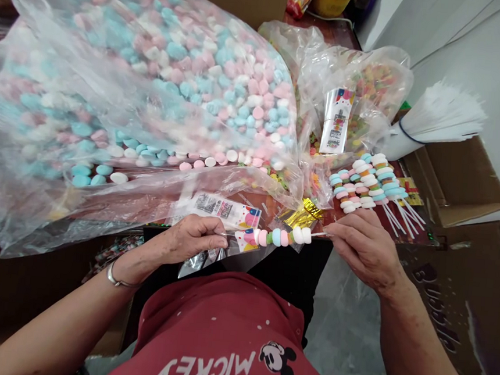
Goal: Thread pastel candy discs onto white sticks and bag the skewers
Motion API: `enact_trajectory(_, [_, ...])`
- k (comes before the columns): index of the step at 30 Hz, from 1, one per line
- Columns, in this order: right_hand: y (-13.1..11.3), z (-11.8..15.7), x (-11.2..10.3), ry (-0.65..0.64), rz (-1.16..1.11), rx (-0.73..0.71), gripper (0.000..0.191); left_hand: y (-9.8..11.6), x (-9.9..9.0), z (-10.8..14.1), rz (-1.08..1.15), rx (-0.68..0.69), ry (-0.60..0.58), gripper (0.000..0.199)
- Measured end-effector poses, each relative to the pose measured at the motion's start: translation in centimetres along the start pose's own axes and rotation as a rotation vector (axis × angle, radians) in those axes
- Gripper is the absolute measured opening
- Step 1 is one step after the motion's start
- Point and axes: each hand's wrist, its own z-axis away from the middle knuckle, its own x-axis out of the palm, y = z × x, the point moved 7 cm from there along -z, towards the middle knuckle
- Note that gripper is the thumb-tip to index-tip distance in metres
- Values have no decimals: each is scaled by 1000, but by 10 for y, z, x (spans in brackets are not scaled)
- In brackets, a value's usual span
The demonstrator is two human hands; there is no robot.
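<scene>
"How are our hands set?"

"Our left hand (pixel 193 238) pinches the printed bag (pixel 247 241), fingers nearly closed; our right hand (pixel 369 250) has its fingertips closed on the skewer (pixel 276 237) by its bare end."

"And to work well?"

"We should keep skewer and bag in line, gently, so the film doesn't snag. Both our hands point inward, backs up, the skewer between them by the tabletop's (pixel 424 223) near edge."

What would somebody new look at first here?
Probably the huge clear bag of pink, blue and white candies, filling the upper left. Next, the colourful candy stick between the left hand and right hand, low in the middle. Then the shiny gold ties just above it.
</scene>
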Motion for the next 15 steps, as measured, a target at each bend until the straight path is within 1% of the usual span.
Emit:
enact_trajectory(4, [0,-1,0,-1,7,-6,11,-1,-2,4,-1,11,14,29])
enact_trajectory(9, [-1,-4,-1,0,23,-16,12,1,-2,7,-66,76,22,32])
enact_trajectory(12, [0,-7,-6,15,58,-14,11,1,-1,7,-93,89,31,33])
enact_trajectory(15, [1,-8,-13,60,91,-13,11,1,0,7,-63,86,54,31])
